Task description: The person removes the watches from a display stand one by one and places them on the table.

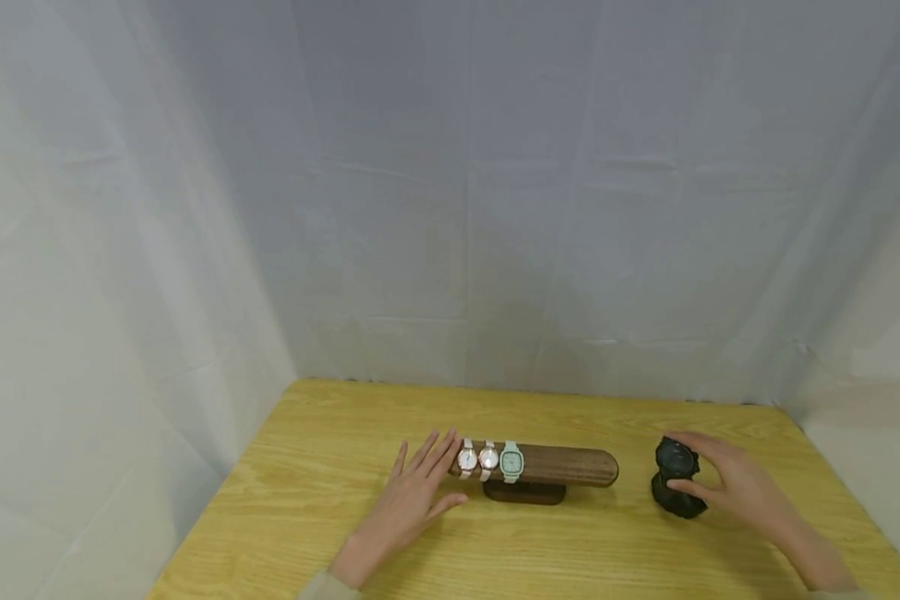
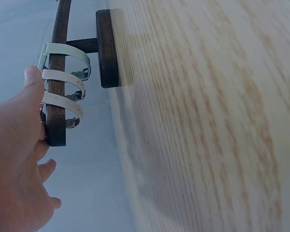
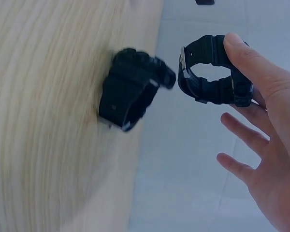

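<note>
A dark wooden watch stand (image 1: 577, 467) bears two watches with pale straps, a white-faced one (image 1: 467, 459) and another white-faced one (image 1: 488, 457), plus a mint-green square watch (image 1: 512, 462). My left hand (image 1: 408, 504) is at the stand's left end, its fingers extended and seeming to touch the bar. Over on the right, my right hand (image 1: 746, 487) pinches a black watch (image 3: 212, 50) between thumb and fingers, off the table. Close below it, a second black watch (image 3: 128, 87) rests on the table; in the head view the two overlap.
The wooden table (image 1: 307, 467) has yellowish grain. White cloth (image 1: 450, 208) hangs behind it and along both sides. The stand's foot (image 2: 108, 53) sits under the middle of the bar, whose right part is bare wood.
</note>
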The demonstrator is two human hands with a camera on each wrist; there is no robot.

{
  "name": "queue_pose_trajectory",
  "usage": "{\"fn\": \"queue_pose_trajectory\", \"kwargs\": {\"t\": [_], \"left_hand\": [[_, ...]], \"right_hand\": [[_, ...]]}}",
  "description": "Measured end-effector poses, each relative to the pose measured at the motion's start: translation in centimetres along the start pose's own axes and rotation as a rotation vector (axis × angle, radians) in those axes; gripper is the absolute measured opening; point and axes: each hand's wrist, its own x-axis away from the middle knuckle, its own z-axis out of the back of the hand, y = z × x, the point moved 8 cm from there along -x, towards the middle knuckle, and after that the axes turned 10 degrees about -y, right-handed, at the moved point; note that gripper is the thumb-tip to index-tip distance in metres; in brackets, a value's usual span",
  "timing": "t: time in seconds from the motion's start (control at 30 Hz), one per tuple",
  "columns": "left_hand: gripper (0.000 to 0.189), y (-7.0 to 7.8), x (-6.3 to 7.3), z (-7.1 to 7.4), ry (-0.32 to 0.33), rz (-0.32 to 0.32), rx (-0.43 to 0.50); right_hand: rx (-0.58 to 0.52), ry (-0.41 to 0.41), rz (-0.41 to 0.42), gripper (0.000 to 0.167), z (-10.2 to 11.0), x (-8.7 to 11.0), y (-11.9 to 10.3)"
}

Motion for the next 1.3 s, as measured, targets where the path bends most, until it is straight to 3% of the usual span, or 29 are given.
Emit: {"fn": "queue_pose_trajectory", "kwargs": {"t": [0.5,0.73,0.93,1.3], "left_hand": [[0.079,0.0,0.1,0.0,-0.015,0.002,-0.026],[0.080,0.1,0.0,0.0,-0.014,0.001,-0.009],[0.080,0.0,0.0,-0.1,-0.008,0.002,-0.016],[0.081,-0.1,0.0,-0.2,0.005,0.008,0.009]], "right_hand": [[0.043,0.001,-0.063,0.070,2.2,1.8,3.2],[0.044,-0.020,-0.108,0.070,2.3,2.5,4.5],[0.060,0.009,-0.107,0.070,2.4,3.2,5.2],[0.105,-0.032,-0.150,0.069,1.1,4.7,6.9]]}}
